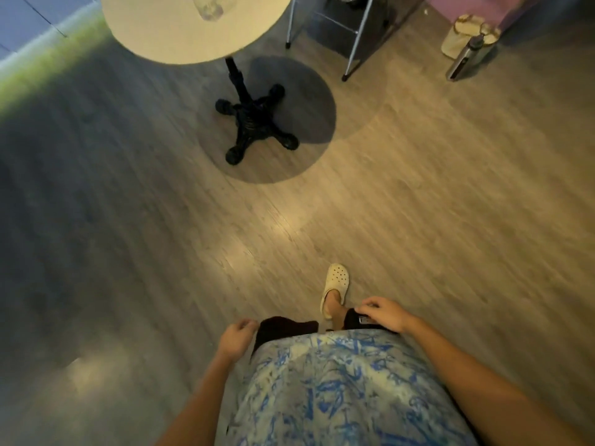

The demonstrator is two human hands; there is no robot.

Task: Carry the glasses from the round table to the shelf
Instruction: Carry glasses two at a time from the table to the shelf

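Observation:
A round cream table point(180, 37) on a black pedestal base point(254, 123) stands at the top left, a few steps ahead of me. A clear glass point(211, 8) stands on it near the frame's top edge, blurred and partly cut off. My left hand point(236, 338) hangs at my side with fingers loosely curled and nothing in it. My right hand point(381, 312) rests at my hip, fingers bent over a dark pocket with a small object in it; it holds no glass. No shelf is in view.
Wood-look floor point(418, 204) lies between me and the table. A metal-legged chair point(354, 33) stands right of the table. A beige bag point(463, 33) and a metal bottle point(465, 57) sit on the floor at top right. My foot in a white clog point(335, 288) is forward.

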